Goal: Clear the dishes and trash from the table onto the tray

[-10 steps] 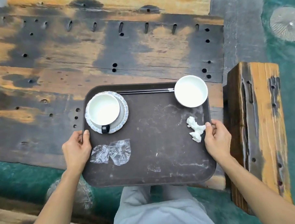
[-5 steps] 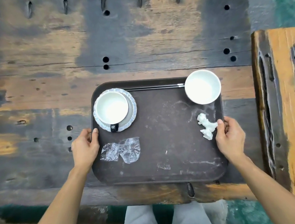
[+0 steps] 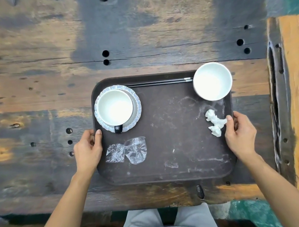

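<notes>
A dark brown tray [image 3: 171,127] lies on the weathered wooden table [image 3: 142,45]. My left hand [image 3: 87,150] grips its left rim and my right hand [image 3: 240,135] grips its right rim. On the tray stand a white cup [image 3: 115,108] on a blue-edged saucer [image 3: 136,103] at the back left and a white bowl [image 3: 212,80] at the back right. Black chopsticks [image 3: 157,82] lie along the back rim. A crumpled white tissue [image 3: 214,122] sits by my right thumb. Clear plastic wrap [image 3: 128,151] lies near my left hand.
A wooden bench or beam [image 3: 292,98] runs along the table's right side. The table's near edge [image 3: 149,199] is just in front of my legs [image 3: 167,219]. Teal floor [image 3: 252,211] shows below and at the top right.
The tray, held by both hands, has moved forward from over the table's near edge to lie fully over the tabletop. The view has closed in on it.
</notes>
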Demonstrator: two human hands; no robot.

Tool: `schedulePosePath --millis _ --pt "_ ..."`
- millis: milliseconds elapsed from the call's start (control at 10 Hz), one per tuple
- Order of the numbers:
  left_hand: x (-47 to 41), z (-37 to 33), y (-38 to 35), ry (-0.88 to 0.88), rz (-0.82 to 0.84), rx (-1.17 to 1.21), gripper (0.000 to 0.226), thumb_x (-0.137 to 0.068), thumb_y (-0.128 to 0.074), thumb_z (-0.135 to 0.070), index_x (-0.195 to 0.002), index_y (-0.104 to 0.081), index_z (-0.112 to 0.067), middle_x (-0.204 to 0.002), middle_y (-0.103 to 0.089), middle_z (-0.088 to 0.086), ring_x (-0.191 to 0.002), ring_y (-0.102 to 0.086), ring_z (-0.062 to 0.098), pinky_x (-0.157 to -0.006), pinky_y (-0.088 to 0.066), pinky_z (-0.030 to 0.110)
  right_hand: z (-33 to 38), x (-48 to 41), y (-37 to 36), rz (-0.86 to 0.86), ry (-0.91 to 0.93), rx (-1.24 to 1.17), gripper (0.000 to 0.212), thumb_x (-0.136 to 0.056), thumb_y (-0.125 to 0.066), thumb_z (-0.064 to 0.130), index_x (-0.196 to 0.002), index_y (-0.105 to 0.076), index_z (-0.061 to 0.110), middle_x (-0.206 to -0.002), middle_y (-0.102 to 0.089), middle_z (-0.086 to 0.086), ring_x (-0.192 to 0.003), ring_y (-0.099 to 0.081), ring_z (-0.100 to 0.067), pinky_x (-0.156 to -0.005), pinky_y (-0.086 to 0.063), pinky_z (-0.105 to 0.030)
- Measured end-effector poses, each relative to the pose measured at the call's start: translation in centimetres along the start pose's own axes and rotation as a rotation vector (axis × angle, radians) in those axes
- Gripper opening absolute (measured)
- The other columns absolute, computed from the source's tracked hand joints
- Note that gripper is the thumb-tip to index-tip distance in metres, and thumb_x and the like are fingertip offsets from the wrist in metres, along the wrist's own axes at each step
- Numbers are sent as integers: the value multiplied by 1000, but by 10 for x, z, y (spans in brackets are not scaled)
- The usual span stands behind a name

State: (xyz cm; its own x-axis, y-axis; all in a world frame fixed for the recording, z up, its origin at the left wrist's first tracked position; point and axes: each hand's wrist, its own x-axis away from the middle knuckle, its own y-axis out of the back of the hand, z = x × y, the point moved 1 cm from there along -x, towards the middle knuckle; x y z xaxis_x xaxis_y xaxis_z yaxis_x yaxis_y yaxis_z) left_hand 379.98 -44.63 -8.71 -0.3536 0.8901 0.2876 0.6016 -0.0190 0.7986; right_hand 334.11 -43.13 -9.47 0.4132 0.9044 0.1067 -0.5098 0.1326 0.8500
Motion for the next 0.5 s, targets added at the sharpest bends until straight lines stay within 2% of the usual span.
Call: schedulePosePath --millis 200,300,400,500 --pt "1 -3 2 19 51 -48 24 -101 -53 -31 -88 -54 -11 -61 -57 5 -58 -52 15 -58 -36 36 1 -3 3 51 -60 -33 33 -100 -53 28 -122 -60 4 -84 -60 -6 -78 -55 -25 -78 -39 -28" --pt "7 -5 4 68 73 -18 27 -100 -54 -35 -86 -54 -13 -64 -58 3 -62 -54 14 -59 -38 31 6 2 11 117 -110 -77 36 -100 -53 31 -127 -59 8 -89 -64 -4 -80 -58 -23 -79 -39 -26" --pt "7 2 11 176 144 3 31 -97 -59 -38 -80 -56 -13 -66 -60 3 -65 -58 23 -63 -43 35 13 0 23 192 -156 -91 36 -99 -54 33 -127 -58 12 -89 -64 -3 -80 -58 -21 -77 -39 -27" --pt "27 21 19 297 299 11 25 -95 -63 -37 -80 -58 -18 -68 -65 2 -67 -64 27 -70 -56 44 9 16 34 263 -219 -94 33 -100 -52 31 -128 -57 13 -91 -64 -2 -82 -59 -20 -76 -40 -29"
